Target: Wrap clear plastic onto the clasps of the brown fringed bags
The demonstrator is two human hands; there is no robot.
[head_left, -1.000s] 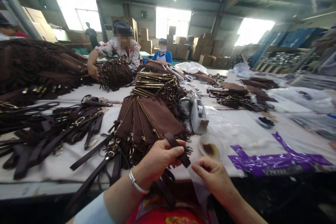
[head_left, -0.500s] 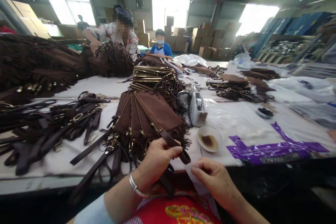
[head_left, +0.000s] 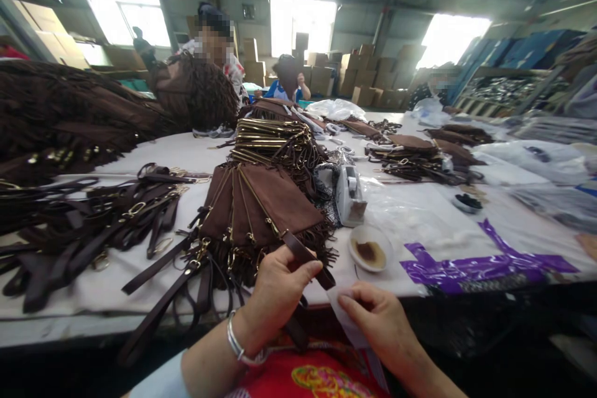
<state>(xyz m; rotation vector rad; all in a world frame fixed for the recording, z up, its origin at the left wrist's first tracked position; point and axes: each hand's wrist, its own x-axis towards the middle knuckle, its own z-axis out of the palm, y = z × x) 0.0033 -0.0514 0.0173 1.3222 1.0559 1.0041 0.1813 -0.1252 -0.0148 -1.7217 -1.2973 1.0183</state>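
A dark brown strap is pinched between the thumb and fingers of my left hand, its looped end hanging toward the right. My right hand grips a thin whitish sheet, whose upper corner meets the strap's lower end. Just beyond my left hand, fringed brown pouches with gold zippers lie fanned out on the white table. A shallow white dish with dark brown liquid sits past my right hand.
A tape dispenser stands behind the dish. Loose straps cover the left side. Purple plastic lies at the right edge. Fringed items are heaped at the back left. Several people are across the table.
My hands have hardly moved. Across the table, one person has raised a brown item in front of the face, and another has shifted a fringed bundle upward.
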